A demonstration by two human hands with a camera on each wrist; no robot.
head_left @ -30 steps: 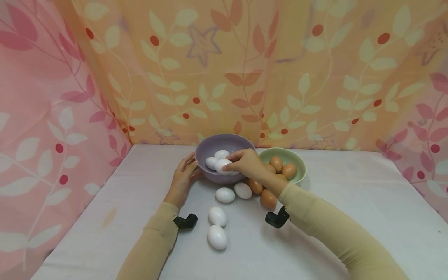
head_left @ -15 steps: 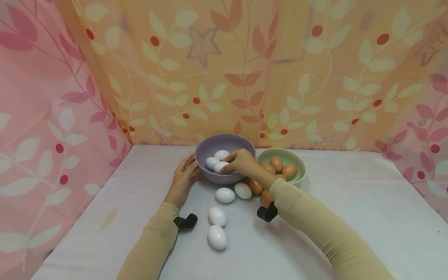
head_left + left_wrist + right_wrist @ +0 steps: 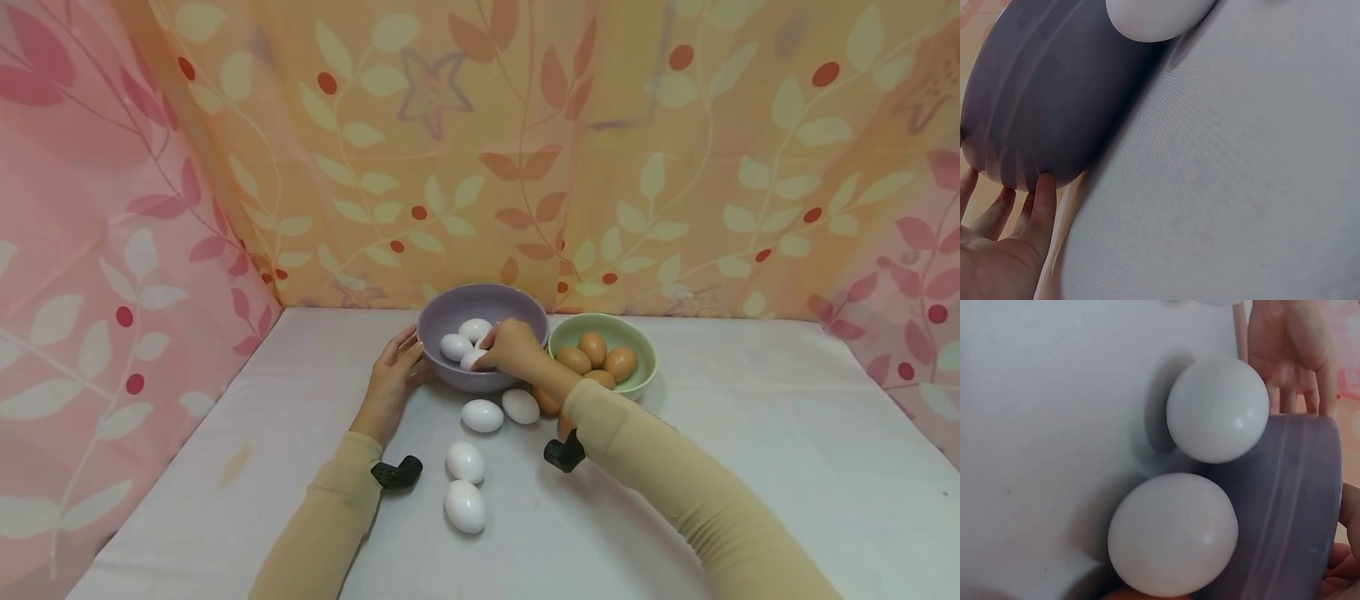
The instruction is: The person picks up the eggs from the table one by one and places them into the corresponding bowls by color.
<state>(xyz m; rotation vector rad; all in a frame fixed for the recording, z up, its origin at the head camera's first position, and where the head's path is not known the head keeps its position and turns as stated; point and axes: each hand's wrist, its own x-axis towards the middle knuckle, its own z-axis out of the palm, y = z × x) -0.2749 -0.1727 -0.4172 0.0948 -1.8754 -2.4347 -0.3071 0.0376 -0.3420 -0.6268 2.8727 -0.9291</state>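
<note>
In the head view my right hand [image 3: 516,348] reaches over the near right rim of the purple bowl [image 3: 435,325], thumb and fingers around a white egg [image 3: 473,360] low inside it. More white eggs [image 3: 456,347] lie beside that one. The right fingertips are partly hidden. My left hand [image 3: 392,379] rests against the bowl's left side; in the left wrist view its extended fingers [image 3: 1042,206] touch the outer wall. Just in front of the bowl, two white eggs [image 3: 1172,534] show large in the right wrist view.
To the right stands a green bowl [image 3: 651,354] holding several brown eggs [image 3: 620,363]. A brown egg [image 3: 546,400] lies between the bowls, another partly behind the right wrist. Two white eggs [image 3: 466,506] sit nearer on the white tablecloth [image 3: 300,417]. A patterned curtain [image 3: 360,167] hangs behind.
My right hand has shifted slightly left and lower into the purple bowl with the white egg. The right forearm swung left. My left hand has stayed at the bowl's side.
</note>
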